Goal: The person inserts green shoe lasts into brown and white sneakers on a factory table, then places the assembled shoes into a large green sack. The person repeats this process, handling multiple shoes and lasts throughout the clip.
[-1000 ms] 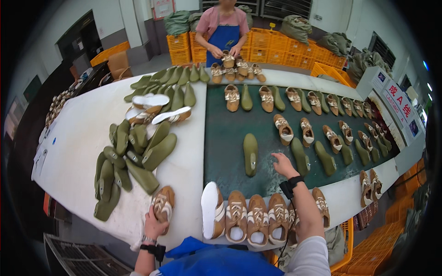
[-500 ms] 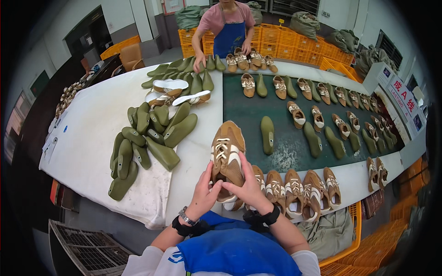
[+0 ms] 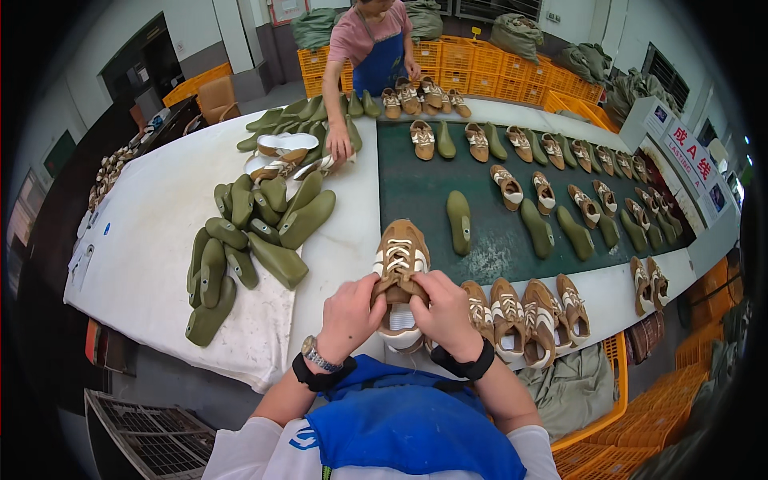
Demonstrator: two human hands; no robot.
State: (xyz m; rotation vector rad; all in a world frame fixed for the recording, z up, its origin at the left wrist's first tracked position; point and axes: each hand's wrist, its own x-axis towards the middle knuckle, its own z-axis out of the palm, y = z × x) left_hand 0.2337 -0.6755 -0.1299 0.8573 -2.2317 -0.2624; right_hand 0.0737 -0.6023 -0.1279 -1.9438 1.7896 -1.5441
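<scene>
- Tan-and-white laced shoe [image 3: 400,276]: held up in front of the wearer's chest, just above the near edge of the worktop [image 3: 160,232]. Toe points to 12 o'clock, heel opening toward the body at 6 o'clock; long axis runs straight away from the person.
- Left hand [image 3: 350,314]: clenched on the shoe's left flank near the heel, fingers at the lace area. Sits at about 8 o'clock of the shoe. Watch and dark band on the wrist.
- Right hand [image 3: 445,314]: grasping the shoe's right flank, fingers on the laces beside those of the left hand. Sits at about 4 o'clock of the shoe. Dark band on the wrist.
- Key relation: the shoe lies between the two hands, equally near to both; the fingertips meet over the laces at its middle, and the toe half projects free beyond them toward 12 o'clock.
- Row of finished shoes [image 3: 524,312]: same tan-and-white kind, standing side by side on the near white edge, at 3 o'clock of the held shoe, the nearest just beside the right hand.
- Olive green shoe lasts [image 3: 252,244]: heaped on the white cloth at 10 o'clock, well apart from the hands.
- Single green last [image 3: 459,222]: lying on the dark green mat [image 3: 416,184] at 1 o'clock, toe toward 12 o'clock.
- Further shoes and lasts [image 3: 560,200]: in pairs along the mat toward 2 o'clock.
- Co-worker [image 3: 372,48]: in pink top and blue apron at 12 o'clock, one hand resting on the far lasts.
- Orange crates [image 3: 480,60]: stacked behind the co-worker.
</scene>
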